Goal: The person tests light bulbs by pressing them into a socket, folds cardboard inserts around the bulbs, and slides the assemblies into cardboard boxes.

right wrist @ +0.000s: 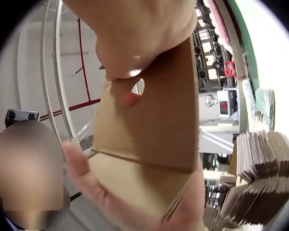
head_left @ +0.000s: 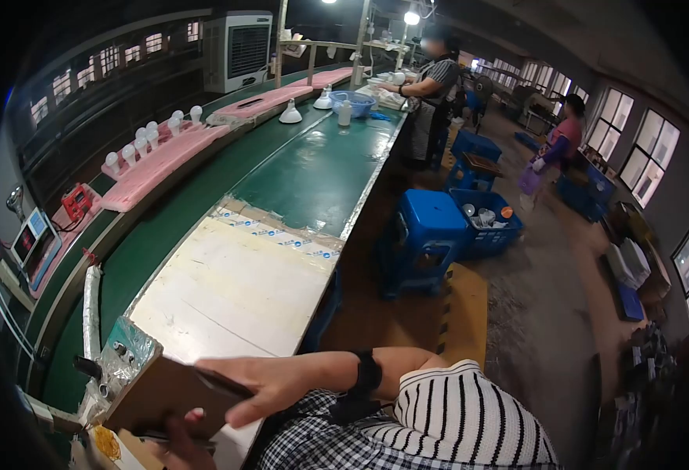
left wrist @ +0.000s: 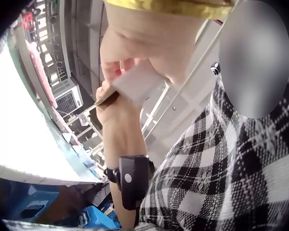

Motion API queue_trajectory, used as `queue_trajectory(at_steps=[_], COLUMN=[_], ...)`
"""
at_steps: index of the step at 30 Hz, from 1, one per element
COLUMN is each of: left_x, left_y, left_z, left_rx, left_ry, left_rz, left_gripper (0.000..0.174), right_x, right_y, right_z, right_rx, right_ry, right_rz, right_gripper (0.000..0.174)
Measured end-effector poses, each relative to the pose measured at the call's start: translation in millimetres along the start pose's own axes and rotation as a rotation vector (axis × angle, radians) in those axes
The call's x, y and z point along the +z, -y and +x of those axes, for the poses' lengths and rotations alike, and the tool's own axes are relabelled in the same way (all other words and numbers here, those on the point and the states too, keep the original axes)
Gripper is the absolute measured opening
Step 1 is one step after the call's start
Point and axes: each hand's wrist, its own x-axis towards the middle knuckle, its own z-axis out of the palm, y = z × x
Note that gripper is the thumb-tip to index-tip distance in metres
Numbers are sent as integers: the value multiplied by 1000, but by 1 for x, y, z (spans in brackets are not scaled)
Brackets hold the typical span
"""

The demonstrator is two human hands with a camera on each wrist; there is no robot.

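cardboard (right wrist: 159, 125) hole (right wrist: 138, 87) clearest from right wrist

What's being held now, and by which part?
A folded brown cardboard piece: the left hand grips it at the short flap, the right hand at the opposite end.

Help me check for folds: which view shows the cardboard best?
Right wrist view: the cardboard looms large, its hole and crease plain. The head view shows a dark panel, partly behind the right hand; the left wrist view, a small, blurred part.
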Motion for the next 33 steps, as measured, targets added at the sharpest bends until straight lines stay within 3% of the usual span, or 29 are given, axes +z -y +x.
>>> queue_trajectory(at_steps=[1, 3, 4, 6, 7, 9, 11, 13, 14, 21, 23, 28, 30, 33], left_x=[-3, -11, -6, -8, -10, -9, -19, -46, -51, -49, -48, -44, -43, -42], left_y=[-1, 2, -2, 5, 7, 11, 15, 26, 18, -2, -7, -17, -19, -20], left_z=[-2, -11, -15, -21, -24, -24, -27, -39, -51, -43, -40, -31, -28, -26], left_rx=[-5, -43, -125, -78, -26, 33, 87, -189, -214, -346, -382, -478, -523, -597], left_ry=[17, 94, 86, 112, 128, 83, 44, 71, 148, 292, 347, 539, 625, 738], left_rz=[-5, 87, 137, 144, 153, 220, 292, 232, 264, 290, 299, 329, 342, 354], left_gripper=[25, 23, 22, 24, 26, 32, 37, 50, 53, 51, 51, 50, 49, 49], right_x=[-4, -4, 2, 22, 27, 31, 31, 30, 30, 32, 39, 31, 29, 28], right_y=[-3, -8, -13, -28, -32, -37, -34, -16, -18, -3, 0, -8, -18, -44], right_z=[-1, -1, 2, 8, 7, 8, 7, 4, 3, -7, -1, 0, 4, 7], right_rx=[66, 45, 46, 63, 64, -122, -129, -139, -166, -160, -37, -27, 109, 220], right_ry=[150, 195, 181, -111, -118, -241, -210, -67, -59, 244, 345, 362, 440, 395], right_rz=[154, 235, 234, -81, -80, -101, -111, -64, -74, -421, -530, -325, -285, -148], right_gripper=[103, 82, 82, 52, 52, 29, 35, 33, 30, 30, 37, 34, 44, 43])
